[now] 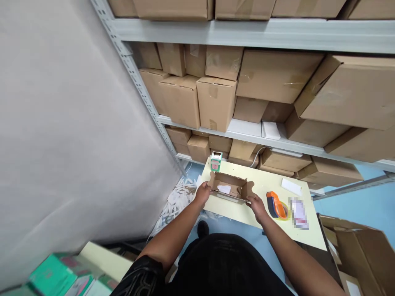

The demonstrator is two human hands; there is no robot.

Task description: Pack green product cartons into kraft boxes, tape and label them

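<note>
Cardboard tray (231, 179): open-topped, up over the near side of the counter (261, 179); can't tell if its base is actually touching down.
Left grip (202, 195): closed on the tray's left end, near the front corner.
Right grip (256, 206): pinched on the right front corner, so it's held from both ends, probably to stop the thin walls twisting.
White paper (224, 189): lying inside the tray, too small to read.
Green carton (216, 164): upright just behind the tray's left end, I'd guess parked there to stay clear of the arms.
Orange tape dispenser (275, 203): right of the right hand, handy spot imo, with a yellow ring (286, 213) just beside it.
White box (291, 186): lying flat toward the back right, likely out of the way.
Shelves (247, 127): brown boxes (216, 102) stacked tight, presumably to save room.
Floor scraps (177, 205): white strips heaped by the wall, left of the counter.
</note>
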